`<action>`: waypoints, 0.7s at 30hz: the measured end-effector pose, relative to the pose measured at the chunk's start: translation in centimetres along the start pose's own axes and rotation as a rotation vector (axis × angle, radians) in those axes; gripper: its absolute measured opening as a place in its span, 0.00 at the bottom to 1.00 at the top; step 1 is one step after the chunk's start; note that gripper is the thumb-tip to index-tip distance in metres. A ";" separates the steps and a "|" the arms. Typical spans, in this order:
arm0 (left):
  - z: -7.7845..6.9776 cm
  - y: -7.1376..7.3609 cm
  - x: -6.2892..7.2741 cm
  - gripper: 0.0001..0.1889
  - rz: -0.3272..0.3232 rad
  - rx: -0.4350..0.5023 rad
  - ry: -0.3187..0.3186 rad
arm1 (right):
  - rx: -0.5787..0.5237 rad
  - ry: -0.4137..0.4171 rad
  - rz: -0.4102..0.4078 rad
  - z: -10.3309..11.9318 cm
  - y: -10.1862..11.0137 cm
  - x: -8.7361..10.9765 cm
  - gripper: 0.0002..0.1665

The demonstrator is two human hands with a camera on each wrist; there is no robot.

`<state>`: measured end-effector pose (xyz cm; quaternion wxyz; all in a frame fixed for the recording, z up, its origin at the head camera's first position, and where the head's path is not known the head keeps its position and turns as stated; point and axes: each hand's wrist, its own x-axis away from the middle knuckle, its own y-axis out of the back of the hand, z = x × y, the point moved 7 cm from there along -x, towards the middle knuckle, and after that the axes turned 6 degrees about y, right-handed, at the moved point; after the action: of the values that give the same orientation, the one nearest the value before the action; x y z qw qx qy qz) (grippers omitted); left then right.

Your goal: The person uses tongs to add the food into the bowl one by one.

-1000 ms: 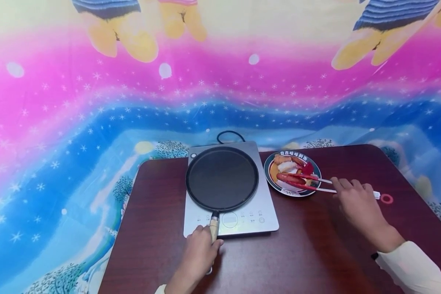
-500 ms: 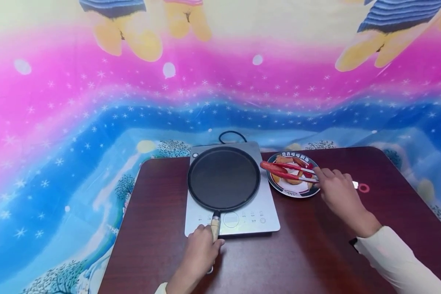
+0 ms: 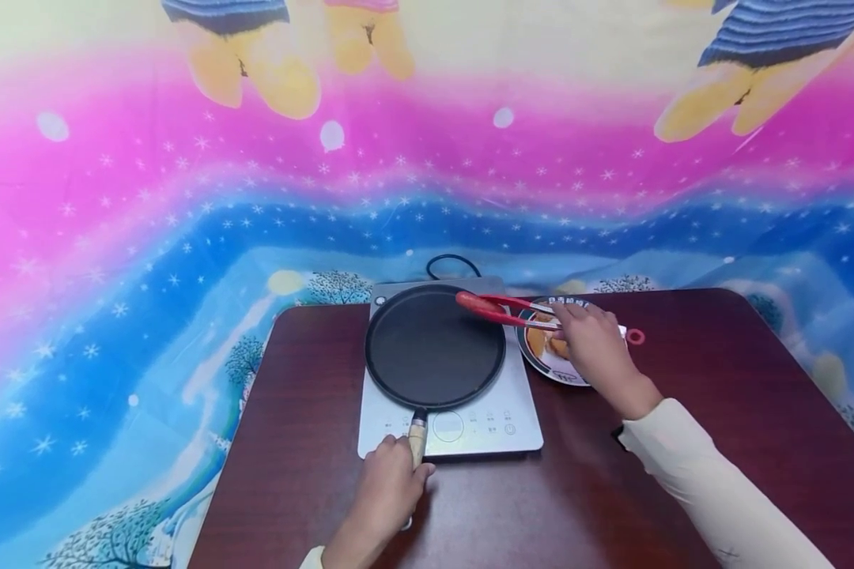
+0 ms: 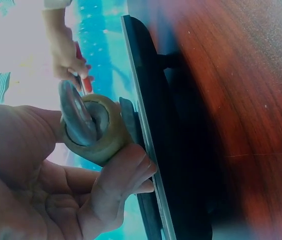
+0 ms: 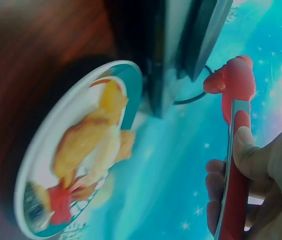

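Head view: one pan (image 3: 434, 348) sits on one cooker (image 3: 518, 395), handle (image 3: 417, 438) at six o'clock; the left hand (image 3: 384, 490) grips that handle, presumably to steady the pan. The right hand (image 3: 594, 348) grips one pair of tongs (image 3: 519, 321) pinching one sausage (image 3: 477, 306) over the pan's two o'clock rim, perhaps to avoid touching food directly. We count one plate (image 3: 538, 365) at three o'clock from the pan, likely near so the tongs reach both.

Left wrist view: we see curled fingers (image 4: 123, 177) round the handle, one metal ring (image 4: 76, 115) at its end.

Right wrist view: the sausage looks raised off the pan. Food (image 5: 78, 145) overlaps on the plate, so we can't count it fully; one red piece (image 5: 59, 204) lies toward seven o'clock.
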<state>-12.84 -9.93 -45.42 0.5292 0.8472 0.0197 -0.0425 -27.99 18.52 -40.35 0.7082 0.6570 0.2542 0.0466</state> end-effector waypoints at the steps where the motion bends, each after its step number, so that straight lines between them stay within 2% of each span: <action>1: 0.0 0.0 0.0 0.18 -0.004 -0.002 -0.004 | 0.002 0.001 0.006 0.3 -0.1 -0.5 0.32; 7: -0.1 0.1 -0.1 0.18 -0.005 -0.008 -0.011 | 0.018 0.020 0.025 2.0 -0.5 -3.3 0.28; 15: -0.1 0.2 -0.1 0.18 -0.012 -0.003 -0.010 | 0.114 0.067 0.069 4.3 -1.9 -6.5 0.26; 21: 0.1 0.2 -0.1 0.18 0.001 0.015 0.007 | 0.172 0.088 0.087 6.0 -2.2 -8.4 0.24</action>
<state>-12.97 -10.14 -45.29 0.5229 0.8512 0.0208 -0.0396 -33.31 9.42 -39.92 0.6345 0.7232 0.2594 0.0843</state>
